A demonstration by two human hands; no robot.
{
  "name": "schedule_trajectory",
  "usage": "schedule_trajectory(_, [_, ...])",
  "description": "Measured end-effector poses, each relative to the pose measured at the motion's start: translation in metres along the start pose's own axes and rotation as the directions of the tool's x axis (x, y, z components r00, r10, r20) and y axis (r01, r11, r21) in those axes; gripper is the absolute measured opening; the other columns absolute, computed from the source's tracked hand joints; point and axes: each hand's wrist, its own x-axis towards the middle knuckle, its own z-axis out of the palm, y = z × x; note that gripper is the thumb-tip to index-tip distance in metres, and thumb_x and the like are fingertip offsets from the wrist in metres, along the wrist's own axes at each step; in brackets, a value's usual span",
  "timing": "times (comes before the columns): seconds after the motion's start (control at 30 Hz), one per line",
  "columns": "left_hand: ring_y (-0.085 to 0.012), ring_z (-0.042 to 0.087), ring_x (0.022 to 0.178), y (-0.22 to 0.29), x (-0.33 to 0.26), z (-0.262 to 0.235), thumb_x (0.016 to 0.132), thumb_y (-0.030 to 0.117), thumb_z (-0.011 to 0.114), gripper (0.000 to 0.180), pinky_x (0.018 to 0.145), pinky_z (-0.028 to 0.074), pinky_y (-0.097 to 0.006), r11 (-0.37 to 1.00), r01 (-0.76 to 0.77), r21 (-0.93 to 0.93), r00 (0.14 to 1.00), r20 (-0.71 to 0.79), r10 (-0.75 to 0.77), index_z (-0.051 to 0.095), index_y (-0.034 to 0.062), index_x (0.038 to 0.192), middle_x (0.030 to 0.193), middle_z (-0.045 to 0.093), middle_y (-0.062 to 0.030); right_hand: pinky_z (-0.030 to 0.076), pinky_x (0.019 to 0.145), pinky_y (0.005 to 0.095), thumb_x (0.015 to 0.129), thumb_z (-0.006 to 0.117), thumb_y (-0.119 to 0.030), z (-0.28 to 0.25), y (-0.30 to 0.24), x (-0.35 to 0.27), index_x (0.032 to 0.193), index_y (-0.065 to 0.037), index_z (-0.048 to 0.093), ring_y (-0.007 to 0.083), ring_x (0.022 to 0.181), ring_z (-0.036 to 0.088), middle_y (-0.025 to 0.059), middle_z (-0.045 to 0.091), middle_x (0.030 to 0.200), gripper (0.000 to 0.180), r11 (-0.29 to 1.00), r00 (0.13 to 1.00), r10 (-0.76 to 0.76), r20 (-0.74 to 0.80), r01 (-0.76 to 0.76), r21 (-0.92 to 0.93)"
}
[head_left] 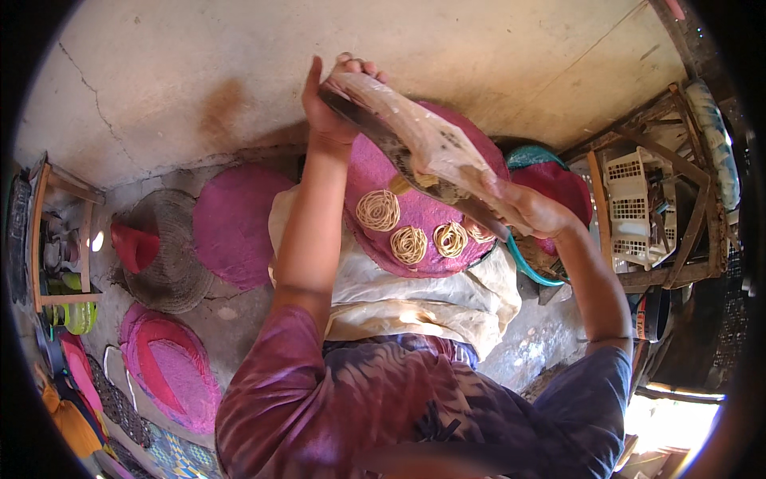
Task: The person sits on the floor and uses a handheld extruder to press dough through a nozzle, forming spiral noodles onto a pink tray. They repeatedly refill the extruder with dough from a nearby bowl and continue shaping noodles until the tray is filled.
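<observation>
Both my hands hold a dark flat board (367, 126), raised and tilted, with a pale, wrinkled, translucent sheet (427, 136) over it. My left hand (331, 108) grips its upper left end, the thumb sticking up and the fingers curled over the edge. At the lower right end, my right hand (536, 209) is closed round board and sheet. Beneath lies a large round pink mat (447, 255). On it sit several pale coils of strands, among them one coil (377, 210) at the left and another (409, 245) near the front. The board hides part of the mat.
A whitish cloth (375, 295) drapes over my lap. To the left are a round pink mat (243, 227), a grey woven mat (171, 263) and a folded pink one (171, 371). A teal basin (531, 267) stands at the right, before a wooden rack (600, 203) with a white plastic basket (628, 188).
</observation>
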Motion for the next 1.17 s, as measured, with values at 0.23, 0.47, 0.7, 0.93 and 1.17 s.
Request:
schedule_trajectory(0.23, [-0.0203,0.059,0.078,-0.047,-0.004,-0.014,0.095,0.034,0.047,0.024,0.087,0.045,-0.04,0.992,-0.046,-0.117,0.985,-0.169,0.026,0.057,0.0131,0.09,0.08,0.06,0.0004,0.05,0.067,0.0304,0.098,0.039,-0.062,-0.017,-0.027,-0.014,0.119,0.002,0.057,0.0157,0.077,0.061,0.0128,0.062,0.092,0.069,0.956,0.965,0.254,-0.067,-0.26,-0.132])
schedule_trajectory(0.47, [-0.022,0.056,0.074,-0.042,-0.004,0.0,0.093,0.046,0.036,0.038,0.082,0.044,-0.041,0.983,0.002,-0.186,0.983,-0.18,-0.036,0.055,0.0135,0.086,0.076,0.057,-0.0019,0.048,0.057,0.0263,0.1,0.038,-0.059,-0.013,-0.024,-0.037,0.104,0.003,0.066,0.0133,0.062,0.058,0.0069,0.063,0.073,0.068,0.978,0.982,0.144,-0.123,-0.16,-0.135])
schedule_trajectory(0.7, [-0.0207,0.055,0.072,-0.042,0.014,0.011,0.092,0.047,0.039,0.037,0.078,0.044,-0.04,0.989,0.003,-0.146,0.985,-0.168,-0.028,0.052,0.0141,0.084,0.073,0.055,-0.0008,0.043,0.052,0.0279,0.098,0.041,-0.06,-0.011,-0.019,-0.031,0.087,0.0,0.065,0.0117,0.057,0.054,0.0031,0.058,0.066,0.065,0.975,0.978,0.061,-0.2,-0.101,-0.196])
schedule_trajectory(0.93, [-0.0195,0.055,0.067,-0.068,-0.013,0.0,0.094,0.034,0.039,0.028,0.074,0.045,-0.039,0.997,-0.041,-0.058,0.957,-0.29,0.023,0.053,0.0151,0.08,0.07,0.055,0.0014,0.042,0.051,0.0289,0.099,0.044,-0.053,-0.011,0.005,-0.041,0.091,0.002,0.064,0.0121,0.056,0.053,0.0049,0.059,0.067,0.06,0.989,0.978,0.124,-0.17,-0.135,-0.056])
schedule_trajectory(1.17, [-0.0191,0.055,0.068,-0.072,0.014,-0.032,0.095,0.037,0.04,0.029,0.076,0.044,-0.039,0.998,0.046,-0.039,0.984,-0.171,-0.052,0.053,0.0147,0.082,0.07,0.055,0.0019,0.045,0.057,0.0272,0.097,0.043,-0.063,-0.026,0.032,-0.017,0.109,0.001,0.063,0.0117,0.063,0.054,0.0049,0.057,0.072,0.068,0.985,0.979,0.008,-0.202,-0.042,-0.166])
